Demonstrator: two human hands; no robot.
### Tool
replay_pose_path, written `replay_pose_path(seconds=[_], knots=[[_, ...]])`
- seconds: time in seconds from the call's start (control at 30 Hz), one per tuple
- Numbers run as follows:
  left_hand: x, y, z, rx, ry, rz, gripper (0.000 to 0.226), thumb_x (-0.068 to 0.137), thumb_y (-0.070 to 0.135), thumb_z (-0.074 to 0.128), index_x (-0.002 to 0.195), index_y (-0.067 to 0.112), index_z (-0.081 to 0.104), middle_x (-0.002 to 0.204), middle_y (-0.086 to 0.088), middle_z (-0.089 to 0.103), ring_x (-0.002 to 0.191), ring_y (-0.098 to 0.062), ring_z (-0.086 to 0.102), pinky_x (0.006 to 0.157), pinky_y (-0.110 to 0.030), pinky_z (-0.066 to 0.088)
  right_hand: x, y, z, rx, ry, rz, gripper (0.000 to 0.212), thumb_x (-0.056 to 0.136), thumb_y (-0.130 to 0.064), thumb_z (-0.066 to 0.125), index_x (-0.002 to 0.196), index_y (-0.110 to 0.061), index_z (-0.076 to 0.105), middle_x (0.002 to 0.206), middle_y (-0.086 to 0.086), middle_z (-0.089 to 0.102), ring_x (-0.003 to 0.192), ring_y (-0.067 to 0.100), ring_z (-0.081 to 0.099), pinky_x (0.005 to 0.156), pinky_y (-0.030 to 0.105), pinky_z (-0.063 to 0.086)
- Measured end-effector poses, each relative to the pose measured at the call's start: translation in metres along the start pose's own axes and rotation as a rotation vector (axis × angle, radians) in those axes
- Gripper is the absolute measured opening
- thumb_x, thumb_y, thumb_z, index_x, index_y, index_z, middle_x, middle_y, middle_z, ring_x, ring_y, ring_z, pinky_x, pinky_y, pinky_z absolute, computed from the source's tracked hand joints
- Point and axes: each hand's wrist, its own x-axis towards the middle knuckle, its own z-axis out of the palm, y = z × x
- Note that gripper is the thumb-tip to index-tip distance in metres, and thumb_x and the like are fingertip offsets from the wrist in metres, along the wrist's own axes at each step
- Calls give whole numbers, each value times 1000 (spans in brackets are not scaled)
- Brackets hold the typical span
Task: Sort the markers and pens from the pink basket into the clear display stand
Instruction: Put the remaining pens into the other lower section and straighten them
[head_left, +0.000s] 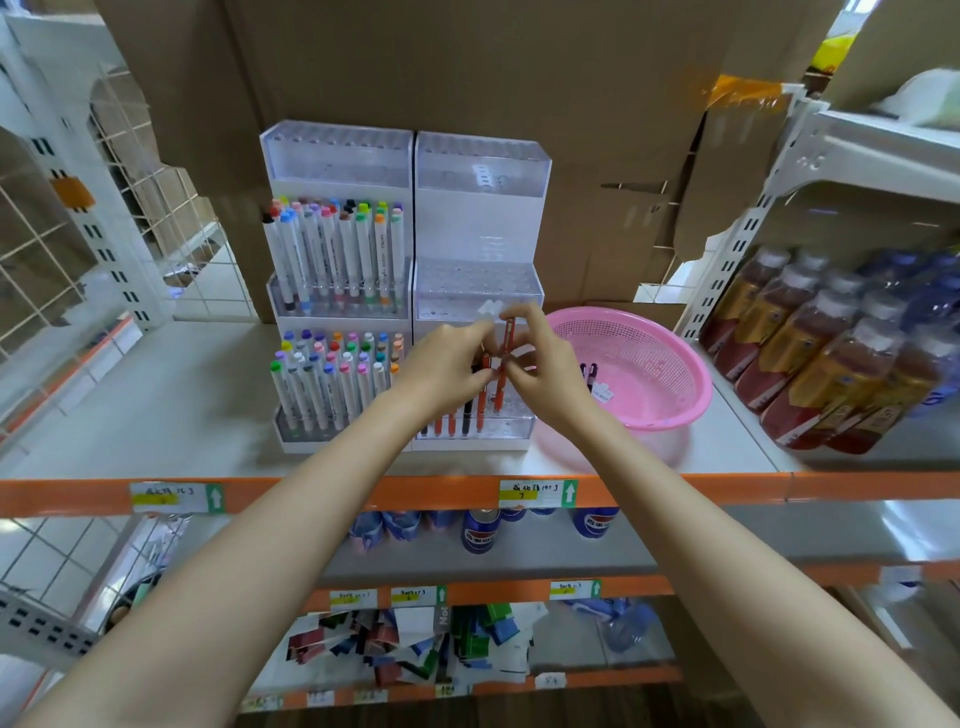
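Orange pen (505, 364) stands upright over the front, lowest tier of the clear display stand (511, 427), its tip at the holes there, pinched near its top by the right hand (543, 366). Just left of it, the left hand (445, 364) seems to pinch a second orange pen (484, 387), though its fingers hide much of that grip. A few pens (444, 423) already sit in that tier, and the stand's left half holds 2 full tiers of coloured markers (335, 249); its upper right tiers look unfilled. Right of the stand, the pink basket (675, 410) holds about 2 dark pens (589, 375) and a tag, so sorting looks nearly finished.
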Motion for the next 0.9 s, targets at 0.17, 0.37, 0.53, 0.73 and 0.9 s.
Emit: replay_pose_path(seconds=[0.17, 0.37, 0.53, 0.73, 0.9], knots=[[2, 2, -1, 11, -9, -8, 27, 84, 17, 69, 107, 12, 56, 87, -2, 66, 79, -18, 62, 65, -29, 49, -3, 3, -2, 0, -9, -7, 38, 86, 5, 54, 117, -14, 45, 90, 8, 67, 77, 19, 69, 66, 28, 58], [7, 0, -4, -1, -83, -16, 27, 81, 17, 73, 102, 12, 57, 91, -2, 65, 81, -16, 61, 72, -30, 52, -5, 4, -3, -30, -36, -15, 36, 87, 6, 54, 117, -10, 44, 90, 10, 67, 77, 20, 69, 65, 25, 57], [7, -5, 2, 67, -118, -11, 19, 83, 16, 68, 94, 14, 52, 83, -1, 64, 76, -18, 61, 60, -26, 41, -5, 1, -1, -53, -55, -38, 38, 86, 7, 53, 119, -10, 45, 92, 8, 66, 74, 21, 68, 62, 25, 57], [6, -5, 2, 122, -129, 15, 33, 83, 19, 68, 111, 12, 53, 88, -3, 64, 80, -20, 62, 63, -31, 47, -6, 0, -1, -70, -72, -31, 37, 86, 5, 56, 119, -9, 45, 93, 3, 63, 77, 19, 66, 63, 20, 54], [8, -3, -1, 185, -161, 22, 35, 84, 21, 66, 117, 16, 54, 92, -3, 65, 84, -21, 62, 63, -32, 47, -7, 1, 0, -130, -96, 7, 34, 86, 1, 59, 117, -6, 49, 97, 4, 65, 83, 19, 65, 71, 28, 53]])
